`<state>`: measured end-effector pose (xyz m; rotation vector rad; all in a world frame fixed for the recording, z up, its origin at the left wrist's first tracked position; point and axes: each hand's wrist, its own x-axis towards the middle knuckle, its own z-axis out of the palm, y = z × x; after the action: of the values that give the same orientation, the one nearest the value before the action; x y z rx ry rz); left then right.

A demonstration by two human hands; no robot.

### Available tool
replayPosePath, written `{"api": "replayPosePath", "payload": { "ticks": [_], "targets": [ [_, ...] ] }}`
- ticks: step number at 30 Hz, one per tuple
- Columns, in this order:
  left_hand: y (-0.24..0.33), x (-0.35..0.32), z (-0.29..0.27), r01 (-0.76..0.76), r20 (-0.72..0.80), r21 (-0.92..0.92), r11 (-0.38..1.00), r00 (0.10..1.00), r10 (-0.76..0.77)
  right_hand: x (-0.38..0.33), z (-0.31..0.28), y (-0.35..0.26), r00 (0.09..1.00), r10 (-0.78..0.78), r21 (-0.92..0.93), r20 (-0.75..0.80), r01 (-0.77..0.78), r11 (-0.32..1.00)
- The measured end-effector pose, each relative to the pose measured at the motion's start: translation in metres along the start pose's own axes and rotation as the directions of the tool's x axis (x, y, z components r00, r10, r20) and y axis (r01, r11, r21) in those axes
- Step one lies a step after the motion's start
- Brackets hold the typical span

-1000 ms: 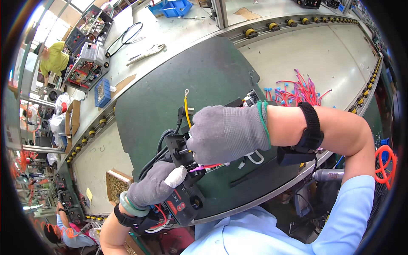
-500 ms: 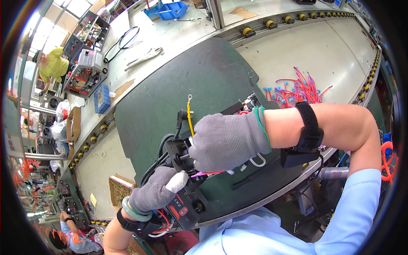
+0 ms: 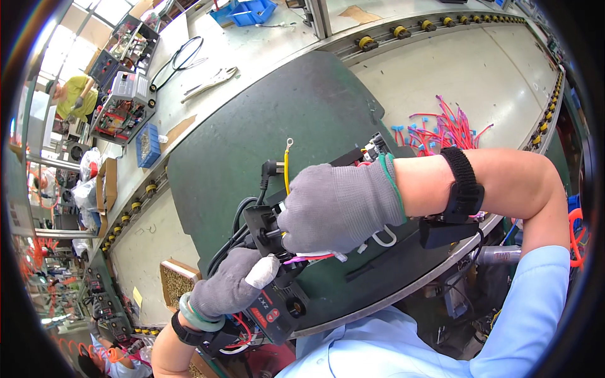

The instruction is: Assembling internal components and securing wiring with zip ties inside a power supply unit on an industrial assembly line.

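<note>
My left hand (image 3: 230, 283), gloved in grey with a white-wrapped thumb, is closed on a black panel (image 3: 277, 315) with red markings and a round socket. My right hand (image 3: 337, 208), also gloved, is curled just above it; its fingertips are hidden. Close to those fingers a short metal shaft sticks out of a black bracket (image 3: 257, 223). A yellow wire (image 3: 287, 167) with a ring terminal rises behind the right hand. Between the hands runs a pink-red wire (image 3: 309, 257). A black power cord (image 3: 234, 230) with a plug (image 3: 271, 169) lies behind the panel.
A dark green mat (image 3: 233, 138) covers the bench under the work. Red wires with blue connectors (image 3: 444, 129) lie in a pile at right. Pliers (image 3: 211, 83), blue bins (image 3: 251, 12) and an opened machine (image 3: 123, 107) stand beyond. Another person in yellow (image 3: 77, 97) is at far left.
The yellow wire's ring end has shifted slightly right and upward. My right hand has turned or moved a little; my left hand keeps its hold on the panel.
</note>
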<state>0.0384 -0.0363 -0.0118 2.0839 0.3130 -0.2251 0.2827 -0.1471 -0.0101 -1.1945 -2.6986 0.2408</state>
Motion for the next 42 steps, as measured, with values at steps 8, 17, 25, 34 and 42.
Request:
{"api": "replayPosePath", "payload": {
  "ticks": [8, 17, 25, 34, 42],
  "targets": [
    [-0.006, -0.005, 0.002, -0.051, -0.052, 0.067, 0.996, 0.997, 0.054, -0.003, -0.001, 0.001, 0.999, 0.007, -0.029, 0.041, -0.006, 1.0],
    [-0.002, -0.007, -0.005, -0.111, 0.077, 0.227, 0.968, 0.992, 0.095, -0.002, 0.008, 0.003, 0.999, -0.031, -0.064, -0.031, 0.029, 0.998],
    [-0.003, -0.012, 0.001, 0.0, -0.019, 0.094, 0.996, 1.0, 0.002, 0.006, 0.002, 0.002, 0.996, -0.077, -0.025, 0.054, 0.079, 0.997],
    [0.015, 0.015, -0.005, 0.068, 0.072, -0.053, 0.996, 0.995, -0.064, 0.013, -0.001, 0.0, 0.988, -0.025, -0.057, 0.149, 0.034, 0.998],
    [0.023, 0.009, -0.004, 0.061, 0.004, 0.086, 0.994, 0.998, -0.061, -0.014, 0.007, -0.008, 0.972, 0.118, -0.039, -0.202, -0.128, 0.991]
  ]
}}
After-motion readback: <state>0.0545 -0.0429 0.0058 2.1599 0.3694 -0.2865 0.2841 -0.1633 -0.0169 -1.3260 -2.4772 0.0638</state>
